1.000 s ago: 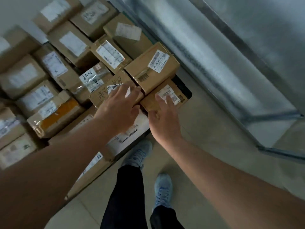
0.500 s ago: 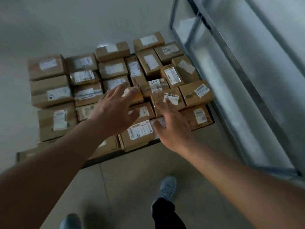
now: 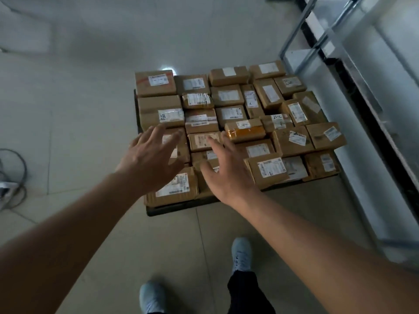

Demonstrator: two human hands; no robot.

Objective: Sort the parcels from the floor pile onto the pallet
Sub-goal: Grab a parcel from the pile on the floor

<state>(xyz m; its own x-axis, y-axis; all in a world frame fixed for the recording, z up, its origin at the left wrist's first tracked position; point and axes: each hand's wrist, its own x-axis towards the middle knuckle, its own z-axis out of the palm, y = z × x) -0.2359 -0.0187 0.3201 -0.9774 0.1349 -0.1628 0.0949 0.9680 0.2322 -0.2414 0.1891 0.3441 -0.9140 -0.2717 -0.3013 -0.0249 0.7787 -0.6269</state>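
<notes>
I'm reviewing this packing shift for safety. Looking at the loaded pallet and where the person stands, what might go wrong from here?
1. The front-row parcel juts past the pallet edge; a bump may tip it onto the floor.
2. Both the left hand and right hand hover open, holding nothing, so a nudge could shift the tightly packed boxes.
3. Cables lie on the floor at the left, a likely trip hazard when stepping back.

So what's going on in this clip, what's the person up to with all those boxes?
A person stands at a low black pallet packed with taped cardboard parcels in rough rows. Both the left hand and the right hand are stretched out over the near parcels with fingers spread, holding nothing. A metal rack stands to the right, and a cable lies on the floor at the left.
</notes>
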